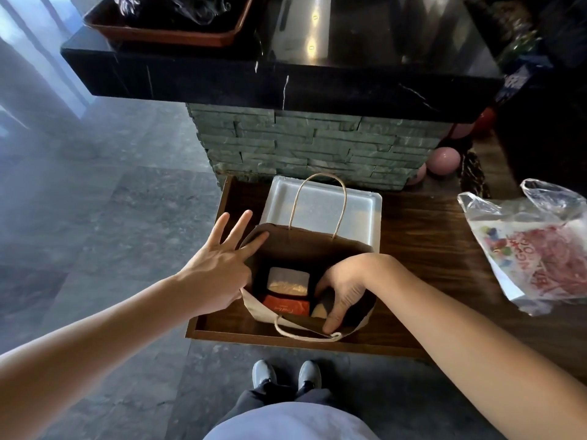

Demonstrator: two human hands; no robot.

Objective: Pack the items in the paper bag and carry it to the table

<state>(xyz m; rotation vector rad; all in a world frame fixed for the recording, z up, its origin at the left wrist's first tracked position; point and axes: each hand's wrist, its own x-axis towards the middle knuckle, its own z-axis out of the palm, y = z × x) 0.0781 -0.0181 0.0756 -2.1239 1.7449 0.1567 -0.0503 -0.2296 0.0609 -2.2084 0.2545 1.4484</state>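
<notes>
- The paper bag (pixel 309 249) stands open and upright on the near left part of the dark wooden table (pixel 422 236), its mouth facing up toward the camera.
- Its far twine handle (pixel 317 203) stands up above the rim; the near handle (pixel 305 335) flops down over the near edge.
- Inside, at the bottom, lie a clear-lidded container (pixel 288 281) with pale contents and, nearer, a red box (pixel 286 308) touching it; to their right sits a dark packet (pixel 320 309) with a pale corner.
- The left hand (pixel 219 265) rests against the bag's left wall with its grip wide open, fingers spread, one finger hooked over the rim; it holds nothing.
- The right hand (pixel 344 287) reaches down into the bag from the right; its grip is partly closed around the dark packet, thumb against the near wall of the bag.
- Just beyond the bag, touching its far side, lies a white tray (pixel 355 204).
- A crumpled plastic bag (pixel 533 249) with red print sits well apart at the right of the table.
- Farther back a stone-faced pillar (pixel 314 147) carries a black counter top (pixel 286 87), with a brown tray (pixel 165 34) at its far left.
- Pink balls (pixel 443 161) lie at the far right by the pillar.
- The person's grey shoes (pixel 286 374) stand on the tiled floor (pixel 95 201), near the table edge.
</notes>
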